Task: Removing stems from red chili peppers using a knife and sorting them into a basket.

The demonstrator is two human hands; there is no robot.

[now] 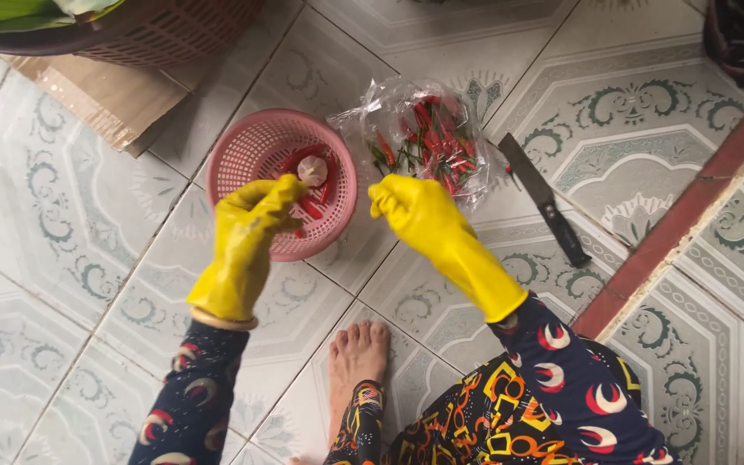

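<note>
Red chillies [437, 142] lie in an open clear plastic bag [406, 103] on the tiled floor [62, 207], just beyond the right hand [411, 207]. This hand wears a yellow rubber glove and is curled into a loose fist close to the near edge of the bag; whether it holds something small inside the fingers, I cannot tell. The left hand [256, 211], also in a yellow glove, hangs over the near rim of a small pink basket [247, 146], with the fingers bent together and pointing down toward the inside. If something is pinched between these fingers, it is hidden by the glove. Inside the basket there are a few red chillies [312, 207] and one pale round piece that looks like garlic [313, 170]. A knife [542, 198] with dark blade and black handle lies on the floor to the right of the bag, apart from both hands. At the top left stand a brown woven basket [174, 34] and a flat piece of cardboard [105, 99]. A bare foot [356, 362] rests on the tiles below the hands.
</note>
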